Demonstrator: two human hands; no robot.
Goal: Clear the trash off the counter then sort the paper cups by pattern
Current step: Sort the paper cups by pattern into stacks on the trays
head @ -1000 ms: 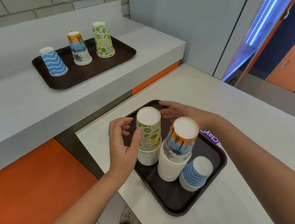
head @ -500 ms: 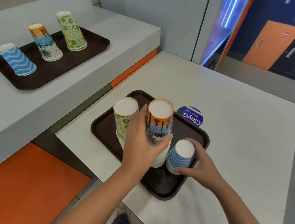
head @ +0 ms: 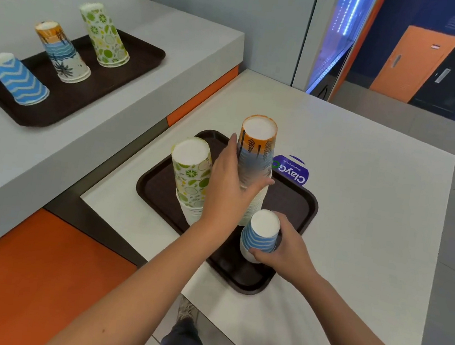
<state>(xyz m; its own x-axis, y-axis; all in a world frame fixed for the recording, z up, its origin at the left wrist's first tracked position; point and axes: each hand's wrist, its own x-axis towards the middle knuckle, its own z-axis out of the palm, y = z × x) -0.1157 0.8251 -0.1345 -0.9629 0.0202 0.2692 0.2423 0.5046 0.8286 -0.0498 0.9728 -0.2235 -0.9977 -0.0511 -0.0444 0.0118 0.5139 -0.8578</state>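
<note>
A dark brown tray (head: 297, 203) on the white table holds three upside-down stacks of paper cups. My left hand (head: 227, 189) grips the tall palm-pattern stack (head: 256, 153) at its middle and its top part sits raised. To its left stands the citrus-pattern stack (head: 190, 173), untouched. My right hand (head: 283, 248) wraps the base of the short blue-striped stack (head: 260, 233) at the tray's near corner.
On the grey counter to the left, a second brown tray (head: 66, 95) carries a blue zigzag cup (head: 17, 79), a palm cup stack (head: 60, 51) and a citrus cup (head: 104, 35). A purple round sticker (head: 292, 170) lies behind the near tray. The table edge is close to my body.
My left hand went from the citrus stack to the palm stack and lifted its upper part. My right hand came from behind the tray to the blue-striped stack.
</note>
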